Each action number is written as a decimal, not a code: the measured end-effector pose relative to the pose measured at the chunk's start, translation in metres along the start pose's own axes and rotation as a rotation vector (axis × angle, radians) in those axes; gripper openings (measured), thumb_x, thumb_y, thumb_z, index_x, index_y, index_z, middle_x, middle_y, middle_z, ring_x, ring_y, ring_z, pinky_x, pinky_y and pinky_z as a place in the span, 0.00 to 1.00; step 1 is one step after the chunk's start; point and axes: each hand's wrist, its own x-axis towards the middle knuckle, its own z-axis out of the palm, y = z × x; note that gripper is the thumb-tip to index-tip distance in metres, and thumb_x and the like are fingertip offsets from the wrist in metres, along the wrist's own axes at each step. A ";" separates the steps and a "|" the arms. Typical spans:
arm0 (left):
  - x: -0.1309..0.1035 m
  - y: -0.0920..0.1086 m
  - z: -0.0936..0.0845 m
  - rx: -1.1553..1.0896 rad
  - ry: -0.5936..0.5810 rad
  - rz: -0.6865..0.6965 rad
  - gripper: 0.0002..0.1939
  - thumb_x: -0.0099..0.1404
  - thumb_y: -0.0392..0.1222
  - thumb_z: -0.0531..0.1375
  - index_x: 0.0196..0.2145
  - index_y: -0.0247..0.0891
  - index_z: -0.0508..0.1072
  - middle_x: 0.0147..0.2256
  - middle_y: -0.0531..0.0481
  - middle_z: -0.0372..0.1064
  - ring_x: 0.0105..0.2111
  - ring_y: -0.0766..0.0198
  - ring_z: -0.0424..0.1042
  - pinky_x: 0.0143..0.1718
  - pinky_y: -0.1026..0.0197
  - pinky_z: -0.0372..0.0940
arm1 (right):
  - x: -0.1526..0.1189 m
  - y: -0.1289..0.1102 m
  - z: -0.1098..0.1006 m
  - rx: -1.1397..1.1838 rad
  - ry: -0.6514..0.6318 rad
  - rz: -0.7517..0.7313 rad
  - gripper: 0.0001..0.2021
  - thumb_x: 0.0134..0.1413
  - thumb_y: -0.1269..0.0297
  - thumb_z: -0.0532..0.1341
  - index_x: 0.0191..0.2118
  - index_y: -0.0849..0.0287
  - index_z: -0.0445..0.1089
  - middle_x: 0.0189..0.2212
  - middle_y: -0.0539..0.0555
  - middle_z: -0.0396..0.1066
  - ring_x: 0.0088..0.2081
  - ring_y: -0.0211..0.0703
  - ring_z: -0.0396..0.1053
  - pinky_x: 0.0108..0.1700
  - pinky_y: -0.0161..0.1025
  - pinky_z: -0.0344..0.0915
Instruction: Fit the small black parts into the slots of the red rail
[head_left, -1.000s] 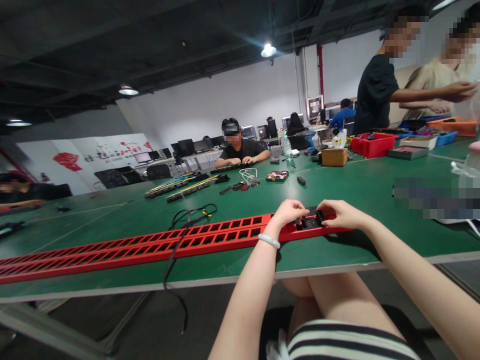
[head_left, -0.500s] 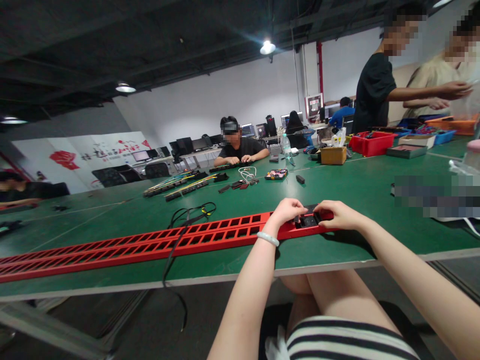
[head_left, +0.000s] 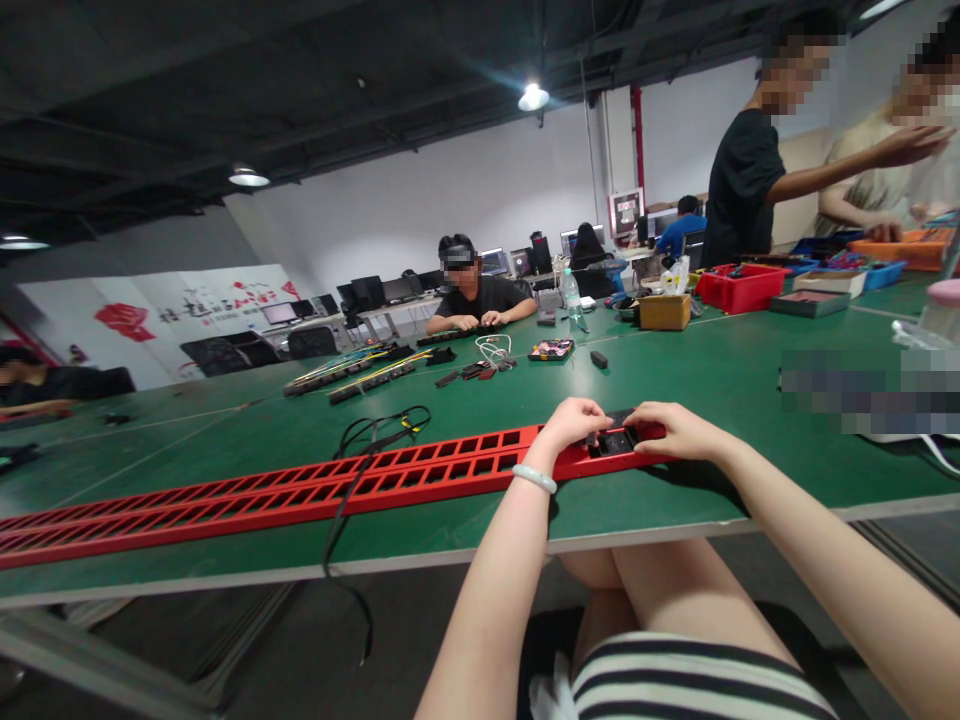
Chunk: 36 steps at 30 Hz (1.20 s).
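Observation:
A long red frame (head_left: 442, 492) with two rows of square openings lies along the near side of the green table. At its right end sits a black part (head_left: 616, 443) in a recess. My left hand (head_left: 577, 422), below a pale bracelet (head_left: 535, 478), has its fingers curled at the left side of this part. From the right, my right hand (head_left: 671, 430) reaches over the frame's end, thumb and fingers bent around the part's edge. Both hands are closed at the black part; the fingertips are partly hidden. A black cable (head_left: 352, 490) crosses the frame and hangs over the table edge.
Across the table (head_left: 262, 440), a person (head_left: 480, 290) works with both hands. Black strips with wires (head_left: 367, 375), small dark pieces (head_left: 474, 370) and a bottle (head_left: 572, 293) lie or stand beyond the frame. A red bin (head_left: 742, 288) and other boxes are at the right, near two people.
My hands stay at the black part with barely any shift. At the right, the standing person in black has raised an arm, and the other person's hand has lowered toward the orange bin.

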 end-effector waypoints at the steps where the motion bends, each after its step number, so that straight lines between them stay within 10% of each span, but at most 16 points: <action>1: 0.000 0.001 0.000 0.005 0.003 -0.003 0.11 0.52 0.45 0.58 0.26 0.31 0.68 0.14 0.55 0.61 0.13 0.73 0.60 0.14 0.71 0.54 | 0.000 0.000 0.000 0.003 0.000 -0.006 0.17 0.40 0.62 0.61 0.41 0.59 0.69 0.35 0.54 0.69 0.36 0.43 0.65 0.39 0.38 0.61; 36: 0.003 -0.003 0.000 0.008 0.008 -0.002 0.14 0.51 0.47 0.59 0.27 0.31 0.69 0.14 0.54 0.62 0.13 0.73 0.60 0.15 0.70 0.55 | 0.002 0.008 0.002 -0.009 -0.035 -0.012 0.17 0.42 0.59 0.61 0.42 0.57 0.70 0.35 0.54 0.65 0.37 0.42 0.65 0.41 0.39 0.62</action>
